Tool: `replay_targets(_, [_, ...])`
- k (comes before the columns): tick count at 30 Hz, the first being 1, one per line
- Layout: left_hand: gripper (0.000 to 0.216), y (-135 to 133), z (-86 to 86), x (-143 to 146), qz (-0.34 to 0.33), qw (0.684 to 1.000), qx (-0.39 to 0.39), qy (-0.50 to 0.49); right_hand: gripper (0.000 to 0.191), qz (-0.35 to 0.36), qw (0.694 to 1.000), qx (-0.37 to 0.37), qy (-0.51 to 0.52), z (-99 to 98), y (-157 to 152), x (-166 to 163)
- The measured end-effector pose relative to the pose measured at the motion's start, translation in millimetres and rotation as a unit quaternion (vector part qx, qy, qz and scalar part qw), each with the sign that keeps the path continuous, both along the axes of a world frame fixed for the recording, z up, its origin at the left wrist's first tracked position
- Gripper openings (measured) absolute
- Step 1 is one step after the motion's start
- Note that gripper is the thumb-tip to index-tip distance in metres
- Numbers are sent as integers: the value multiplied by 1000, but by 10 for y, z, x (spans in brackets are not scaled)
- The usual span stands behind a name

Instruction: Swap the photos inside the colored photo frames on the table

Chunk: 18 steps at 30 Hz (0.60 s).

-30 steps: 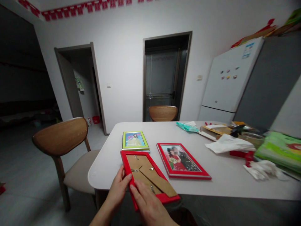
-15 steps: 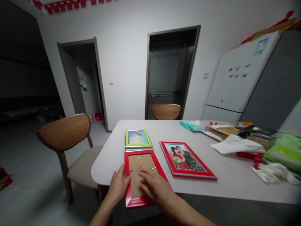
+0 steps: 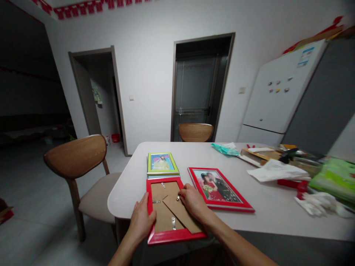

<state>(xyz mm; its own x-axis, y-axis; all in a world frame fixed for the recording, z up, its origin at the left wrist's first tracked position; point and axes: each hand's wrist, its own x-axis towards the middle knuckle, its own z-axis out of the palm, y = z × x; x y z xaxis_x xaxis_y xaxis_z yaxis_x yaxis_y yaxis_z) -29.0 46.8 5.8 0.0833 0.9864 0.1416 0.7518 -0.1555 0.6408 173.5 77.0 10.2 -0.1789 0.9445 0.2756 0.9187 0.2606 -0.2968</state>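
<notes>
A red picture frame [image 3: 166,237] lies face down near the table's front edge, its brown backing board [image 3: 161,218] showing. Silver metal clips sit along the inner edges, and a cardboard stand leg [image 3: 177,216] slants across the board. My left hand [image 3: 142,218] grips the left rim, thumb on top. With fingers pinched together, my right hand [image 3: 192,201] is at the right-hand metal clip [image 3: 178,198]; its fingertips partly cover that spot. A second red frame [image 3: 230,207] with a photo of a couple lies face up to the right. Beyond is a yellow-green frame [image 3: 163,173], stacked on others.
The white table [image 3: 124,195] has a rounded left corner. On its right side lie white paper [image 3: 277,170], white gloves [image 3: 318,205], a green package [image 3: 330,179] and a teal wrapper [image 3: 225,149]. Wooden chairs stand at the left [image 3: 77,155] and far side [image 3: 196,132].
My right hand has moved from the middle of the backing board to its right edge, uncovering the stand leg and the lower clip. My left hand stays on the left rim.
</notes>
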Motion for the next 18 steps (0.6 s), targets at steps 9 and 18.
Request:
replay_targets(9, [59, 20, -91, -8, 5, 1000, 8, -11, 22, 35, 997, 67, -8, 75, -33, -211])
replay_targets(18, [59, 69, -150, -8, 4, 1000, 10, 17, 22, 71, 997, -1, -17, 23, 72, -811])
